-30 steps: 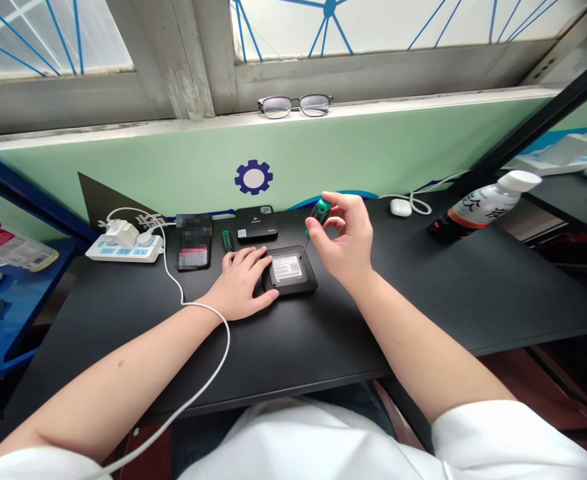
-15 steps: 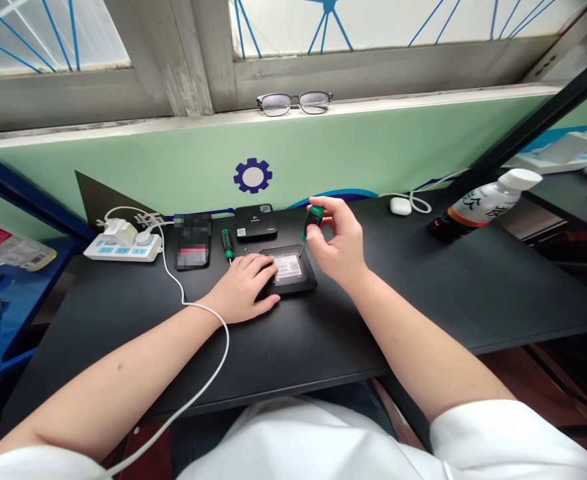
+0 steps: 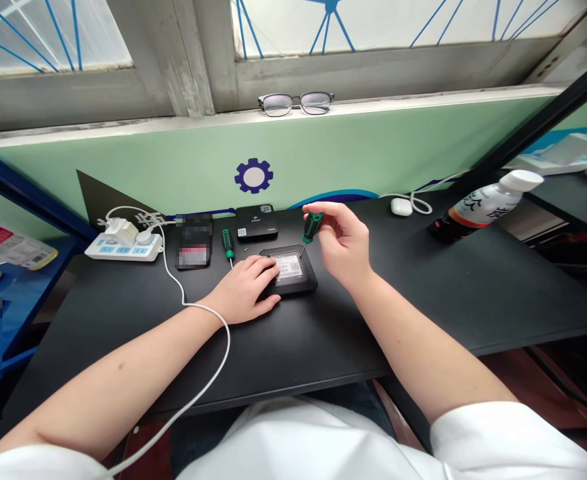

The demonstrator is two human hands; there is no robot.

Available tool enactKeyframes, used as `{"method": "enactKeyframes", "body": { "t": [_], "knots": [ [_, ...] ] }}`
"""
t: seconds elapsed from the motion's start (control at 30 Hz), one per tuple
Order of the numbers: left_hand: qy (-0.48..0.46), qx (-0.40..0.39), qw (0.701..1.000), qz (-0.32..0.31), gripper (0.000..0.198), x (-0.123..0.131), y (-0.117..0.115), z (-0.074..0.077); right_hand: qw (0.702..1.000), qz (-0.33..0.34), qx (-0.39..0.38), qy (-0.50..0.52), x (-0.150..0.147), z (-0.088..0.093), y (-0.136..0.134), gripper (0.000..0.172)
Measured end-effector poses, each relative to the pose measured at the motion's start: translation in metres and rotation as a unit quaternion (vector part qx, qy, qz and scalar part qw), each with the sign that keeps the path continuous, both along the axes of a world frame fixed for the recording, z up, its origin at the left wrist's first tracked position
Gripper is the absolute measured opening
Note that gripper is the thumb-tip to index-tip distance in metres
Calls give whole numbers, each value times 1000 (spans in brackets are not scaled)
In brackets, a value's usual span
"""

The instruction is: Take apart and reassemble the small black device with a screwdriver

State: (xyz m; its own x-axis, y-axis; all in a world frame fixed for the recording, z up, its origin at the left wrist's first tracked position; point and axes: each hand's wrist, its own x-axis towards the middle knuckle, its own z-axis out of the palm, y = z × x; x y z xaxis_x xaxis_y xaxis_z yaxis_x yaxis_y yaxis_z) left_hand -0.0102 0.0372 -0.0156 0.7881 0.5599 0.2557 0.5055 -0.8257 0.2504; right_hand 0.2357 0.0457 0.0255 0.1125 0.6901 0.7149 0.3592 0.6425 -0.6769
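Observation:
A flat black device (image 3: 300,288) with a white label on its upper face lies on the desk. My left hand (image 3: 246,283) rests over its left side, fingers spread and thumb along the near edge. At the device's far right corner, my right hand (image 3: 346,243) holds a screwdriver (image 3: 312,227) with a green and black handle. The index finger lies over the handle's top end, and the shaft points steeply down to the corner. A second green and black screwdriver (image 3: 228,245) lies just beyond my left hand, its tip hidden by the fingers.
Behind the device sits a black box (image 3: 256,223). A phone (image 3: 194,241) and a white power strip (image 3: 123,248) are at the left. A white cable (image 3: 227,347) crosses my left forearm. Farther right are a white earphone case (image 3: 401,207) and a tilted bottle (image 3: 483,207). Glasses (image 3: 296,104) rest on the sill.
My right hand's fingers have shifted round the screwdriver handle, with the thumb drawn back to the right. The handle leans a little more to the right. My left hand stays on the device.

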Motion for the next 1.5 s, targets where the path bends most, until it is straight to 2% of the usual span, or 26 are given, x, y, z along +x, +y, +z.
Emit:
{"method": "enactKeyframes", "body": {
  "t": [0.13, 0.3, 0.37, 0.57, 0.67, 0.77, 0.93, 1.03, 1.13, 1.23, 1.33, 1.43, 1.5],
  "knots": [
    [-5, -9, 1000, 0, 48, 0, 0, 0, 998, 49, -33, 29, -4, -3, -1, 18],
    [-23, -25, 999, 26, 55, -2, 0, -1, 992, 95, -43, 66, -6, -10, 5, 33],
    [-29, -23, 998, 58, 60, -2, 0, -2, 994, 83, -38, 54, -5, -10, 7, 33],
    [-59, -1, 985, 159, 46, -1, 2, -5, 996, -58, 21, -58, 3, -1, 4, 31],
    [-59, 5, 983, 176, 43, -1, 2, -5, 996, -47, 46, -56, 2, 2, 3, 28],
    [-49, 0, 983, 175, 39, 0, 1, -4, 999, -18, 34, -18, -1, 0, 2, 23],
    [-40, 0, 982, 187, 38, 2, 1, -3, 998, 25, -19, 56, -7, -8, 2, 41],
    [-43, 6, 976, 214, 39, 3, 1, -4, 996, 53, -35, 59, -7, -8, 1, 31],
    [-44, 7, 973, 225, 40, 3, 1, -4, 999, 28, -16, 2, -4, -4, 0, 25],
    [-42, 5, 973, 227, 40, 4, 1, -4, 996, -40, 26, -71, 1, 1, 1, 26],
    [-40, 4, 972, 231, 39, 4, 1, -3, 991, -78, 51, -101, 4, 4, 1, 29],
    [-42, 3, 971, 235, 38, 4, 1, -3, 992, -72, 56, -90, 3, 5, 1, 29],
    [-42, 2, 971, 234, 38, 4, 1, -4, 996, -47, 42, -60, 1, 4, -1, 24]
  ]
}}
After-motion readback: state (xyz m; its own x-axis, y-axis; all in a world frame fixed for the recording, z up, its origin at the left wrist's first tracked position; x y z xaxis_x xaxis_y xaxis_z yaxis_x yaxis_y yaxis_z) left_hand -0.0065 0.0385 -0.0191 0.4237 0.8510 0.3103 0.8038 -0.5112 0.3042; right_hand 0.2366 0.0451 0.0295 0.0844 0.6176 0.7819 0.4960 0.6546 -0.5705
